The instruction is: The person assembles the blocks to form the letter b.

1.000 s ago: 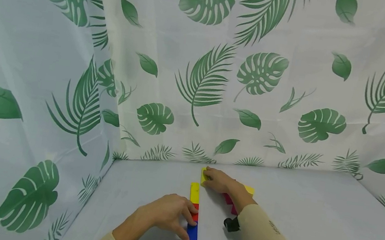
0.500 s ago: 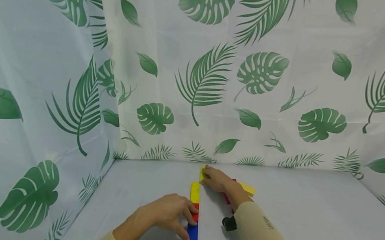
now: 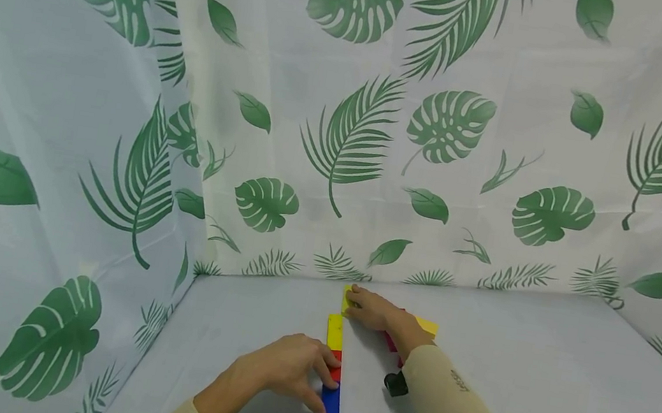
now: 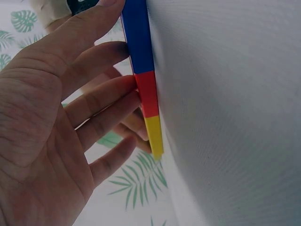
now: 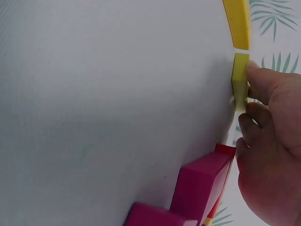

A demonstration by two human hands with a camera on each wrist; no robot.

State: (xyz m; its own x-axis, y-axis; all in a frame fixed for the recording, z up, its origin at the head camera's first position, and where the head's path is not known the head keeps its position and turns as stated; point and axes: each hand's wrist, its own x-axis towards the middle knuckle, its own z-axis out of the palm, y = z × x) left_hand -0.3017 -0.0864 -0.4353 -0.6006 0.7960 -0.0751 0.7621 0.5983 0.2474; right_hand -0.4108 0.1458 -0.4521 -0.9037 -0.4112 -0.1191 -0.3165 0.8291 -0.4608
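A row of flat blocks lies end to end on the table: blue [image 3: 331, 404] nearest, then red [image 4: 148, 94], then yellow [image 3: 335, 332]. My left hand [image 3: 290, 364] rests along the row's left side, its fingers loosely extended, thumb and fingertips touching the blue and red blocks. Beyond the row's far end, my right hand [image 3: 375, 310] pinches a greenish-yellow block [image 5: 240, 80] between thumb and fingers. A narrow gap separates this block from the row's yellow one in the right wrist view. My fingers cover part of the held block in the head view.
Partly hidden by my right forearm are magenta blocks [image 5: 200, 183], a red block [image 5: 225, 149] and another yellow block [image 3: 425, 326]. The white table [image 3: 536, 376] stretches right, and a leaf-printed curtain [image 3: 508, 118] hangs behind its back edge.
Over the last second my right hand has shifted slightly left and away with the greenish-yellow block, toward the row's line. My left hand and the row have stayed still.
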